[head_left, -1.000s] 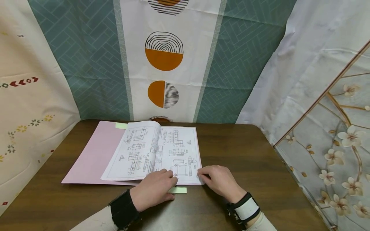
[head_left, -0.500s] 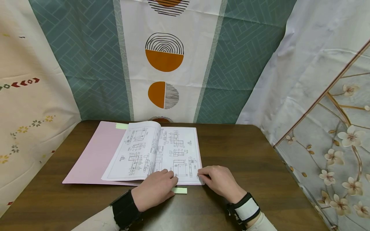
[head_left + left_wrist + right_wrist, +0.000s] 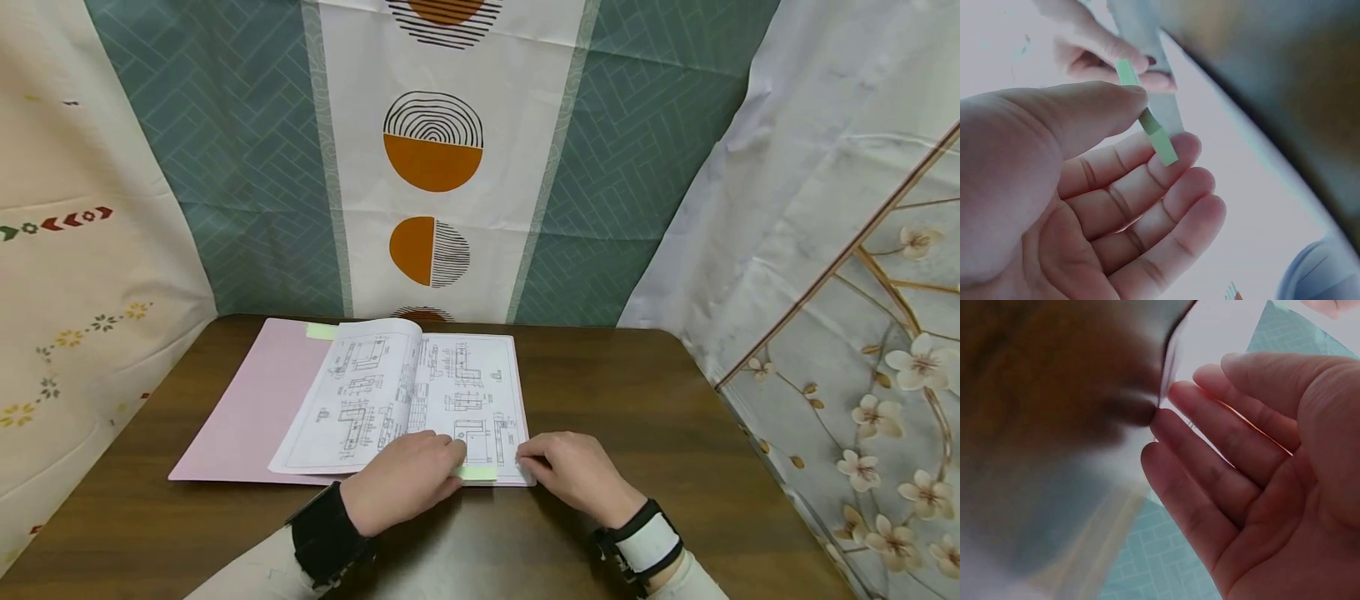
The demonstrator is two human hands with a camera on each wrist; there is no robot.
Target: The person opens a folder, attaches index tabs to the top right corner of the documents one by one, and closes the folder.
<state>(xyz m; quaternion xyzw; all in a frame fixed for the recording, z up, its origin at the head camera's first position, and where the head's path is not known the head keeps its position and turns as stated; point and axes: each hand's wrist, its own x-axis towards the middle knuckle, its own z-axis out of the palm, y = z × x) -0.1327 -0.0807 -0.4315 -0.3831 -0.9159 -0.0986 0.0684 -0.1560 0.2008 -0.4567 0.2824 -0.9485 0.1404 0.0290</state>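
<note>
A booklet (image 3: 480,392) of technical drawings lies spread on a pink folder (image 3: 240,417), its left page curving up at the fold. My left hand (image 3: 408,479) is at the bottom of the right page and pinches a pale green sticky tab (image 3: 477,473) between thumb and fingers. The tab (image 3: 1163,145) looks bent in the left wrist view, and in the head view it overlaps the page's bottom edge. At the page's lower right corner, my right hand (image 3: 581,475) touches the edge with its fingertips. Its thumb stands apart from the fingers in the right wrist view.
Another pale green tab (image 3: 322,331) sticks out at the top of the folder, beside the left page. All this rests on a dark wooden table (image 3: 600,383). Patterned curtains (image 3: 435,167) hang behind the table and along both sides.
My left hand has brought the green tab up from below the booklet onto the page's bottom edge. The right hand keeps its place at the corner. The head view has shifted slightly.
</note>
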